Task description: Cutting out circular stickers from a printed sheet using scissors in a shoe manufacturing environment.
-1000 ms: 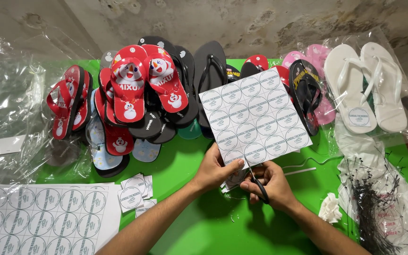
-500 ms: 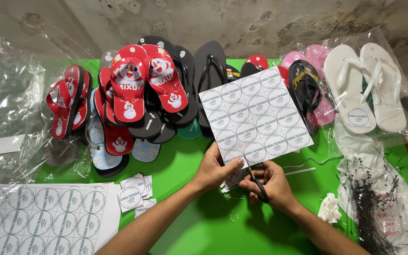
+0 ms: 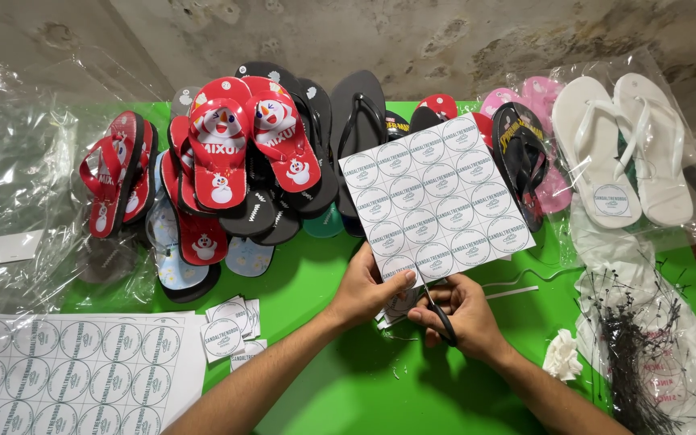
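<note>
Fingers [image 3: 392, 283] pinching label sheet [image 3: 437, 193], right hand [image 3: 461, 314] seemingly closed on scissors [image 3: 442, 318]; cut squares [image 3: 231, 330] left, most uncut.

Both forearms are bare, no sleeves, rings or watch showing.

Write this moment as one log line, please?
left hand: holds sticker sheet | right hand: works scissors at sheet's lower edge | cut stickers: piled on green table
</note>
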